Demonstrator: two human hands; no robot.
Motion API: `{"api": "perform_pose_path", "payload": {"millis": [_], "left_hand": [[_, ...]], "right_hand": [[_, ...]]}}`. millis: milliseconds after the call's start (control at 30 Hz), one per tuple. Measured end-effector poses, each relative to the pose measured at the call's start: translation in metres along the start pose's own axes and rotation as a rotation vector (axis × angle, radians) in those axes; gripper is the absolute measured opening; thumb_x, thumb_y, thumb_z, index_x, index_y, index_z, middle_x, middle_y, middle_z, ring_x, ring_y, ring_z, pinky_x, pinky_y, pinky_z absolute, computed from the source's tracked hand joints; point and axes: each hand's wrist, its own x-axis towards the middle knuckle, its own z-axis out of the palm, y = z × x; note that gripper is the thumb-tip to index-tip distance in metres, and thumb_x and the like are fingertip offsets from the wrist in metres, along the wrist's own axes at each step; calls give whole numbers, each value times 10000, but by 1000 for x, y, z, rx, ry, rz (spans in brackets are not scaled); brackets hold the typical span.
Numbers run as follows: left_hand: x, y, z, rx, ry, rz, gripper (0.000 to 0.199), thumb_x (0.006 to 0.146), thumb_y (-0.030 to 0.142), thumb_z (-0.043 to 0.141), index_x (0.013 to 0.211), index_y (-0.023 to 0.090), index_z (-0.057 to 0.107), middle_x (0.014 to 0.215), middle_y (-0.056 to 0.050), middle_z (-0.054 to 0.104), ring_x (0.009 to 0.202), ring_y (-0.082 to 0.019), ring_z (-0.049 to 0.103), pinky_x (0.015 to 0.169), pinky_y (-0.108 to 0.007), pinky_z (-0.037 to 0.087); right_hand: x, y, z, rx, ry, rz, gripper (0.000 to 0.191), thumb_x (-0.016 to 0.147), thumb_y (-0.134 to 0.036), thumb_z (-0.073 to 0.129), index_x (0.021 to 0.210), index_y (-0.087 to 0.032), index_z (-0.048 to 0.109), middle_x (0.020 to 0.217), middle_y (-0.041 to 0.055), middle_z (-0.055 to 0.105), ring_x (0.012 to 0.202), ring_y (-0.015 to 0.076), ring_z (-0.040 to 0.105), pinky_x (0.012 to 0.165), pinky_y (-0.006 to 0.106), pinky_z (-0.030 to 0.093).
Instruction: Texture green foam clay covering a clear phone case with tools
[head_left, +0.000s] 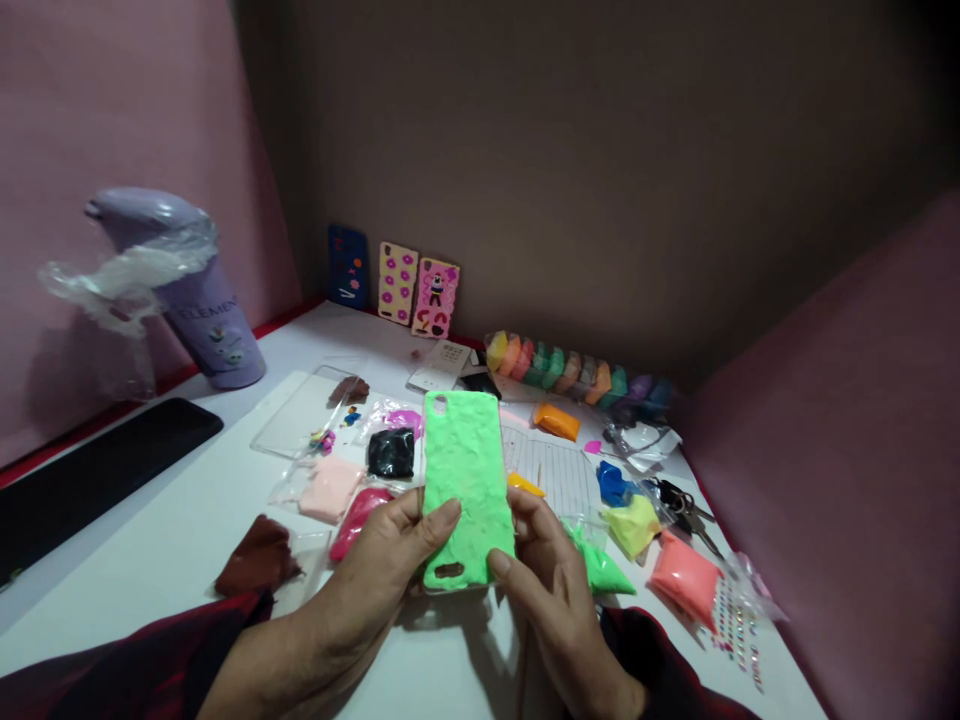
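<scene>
A phone case covered in bumpy bright green clay is held upright above the table's near middle, with a hole at its upper left and another at its lower left. My left hand grips its left edge, the thumb lying on the green surface. On the right edge, my right hand holds the lower corner, thumb on the front and fingers behind. A bag of green clay lies just right of my right hand. The fingertips behind the case are hidden.
Clay packs in brown, pale pink, black and coral lie around. Three decorated cases lean on the back wall. A purple tumbler stands left, beyond a black slab. Keys lie right.
</scene>
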Motion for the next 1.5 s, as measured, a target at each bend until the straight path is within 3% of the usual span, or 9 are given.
{"api": "perform_pose_path", "payload": {"millis": [233,433,633,800,1033,1200,1300,1500], "left_hand": [[0,0,-2,17,-21,-5,384,722,418,725,993,146,698,865,-82,732,699,-173,658,646,-271,505],[-2,4,5,19,30,-15,346,713,335,748,1003,153,702,897,-90,729,758,-204,656,679,-302,493],[-1,3,2,5,4,-6,359,714,356,743,1023,179,691,905,-83,727,759,-205,653,664,-290,485],[-1,4,1,-41,-68,-6,381,731,374,729,1044,163,675,919,-88,724,770,-195,652,662,-275,480],[-15,12,4,-53,-9,-14,276,652,388,771,878,236,732,844,-49,737,859,-267,649,737,-342,487],[-12,10,4,0,-60,-55,325,702,215,707,1027,208,698,873,-58,720,744,-191,615,636,-277,453],[-5,7,0,19,-107,-88,416,684,120,676,1096,173,664,872,-63,700,620,-114,529,505,-205,345],[4,0,-9,17,-174,-81,518,646,129,722,1152,146,616,869,-86,672,524,-72,424,455,-208,221]], "right_hand": [[1,2,0,21,29,0,321,838,-238,629,1146,-266,544,1128,44,632,1014,188,605,868,317,493],[0,4,-3,-12,106,33,302,868,-346,585,1152,-254,541,1084,55,649,958,187,626,796,289,510],[2,0,1,35,45,32,399,803,-312,665,1169,-245,519,1125,67,643,1031,225,607,881,360,488],[1,2,0,117,14,23,382,832,-279,629,1192,-241,507,1112,74,646,1005,227,614,862,369,490],[0,2,-5,137,69,1,382,843,-238,613,1206,-240,491,1040,74,652,950,213,620,840,363,486],[-1,4,-7,98,130,-31,375,842,-238,618,1194,-254,490,1005,52,649,915,193,621,811,327,489],[-1,5,-7,84,136,-48,377,845,-241,615,1199,-249,487,1009,55,646,919,196,623,812,330,491],[0,8,-8,94,144,-47,405,843,-232,622,1219,-239,473,1034,66,650,945,207,628,831,349,491]]}}
